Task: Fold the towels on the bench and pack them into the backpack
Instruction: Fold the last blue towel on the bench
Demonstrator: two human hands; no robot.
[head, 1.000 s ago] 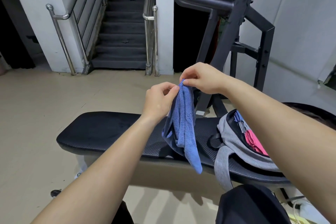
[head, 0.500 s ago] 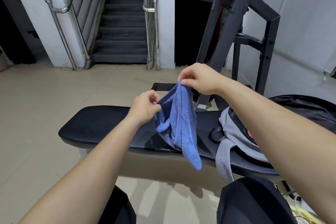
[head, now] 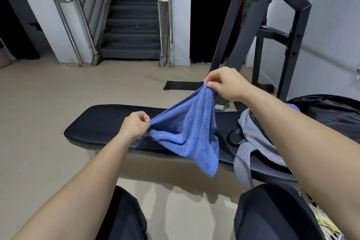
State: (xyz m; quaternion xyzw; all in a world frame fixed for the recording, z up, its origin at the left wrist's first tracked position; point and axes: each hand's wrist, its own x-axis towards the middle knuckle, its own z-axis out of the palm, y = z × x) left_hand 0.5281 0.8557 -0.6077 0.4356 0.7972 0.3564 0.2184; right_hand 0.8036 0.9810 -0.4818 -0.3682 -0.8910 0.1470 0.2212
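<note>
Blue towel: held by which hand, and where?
Both: left hand and right hand each pinch the blue towel at opposite ends of its upper edge.

No text, label, brand, number or sign readable. Blue towel [head: 187, 132]: faint pattern in pile, too blurred to tell if letters. Grey backpack [head: 251, 132], right of towel on bench [head: 101, 121]: no legible mark on visible side.
</note>
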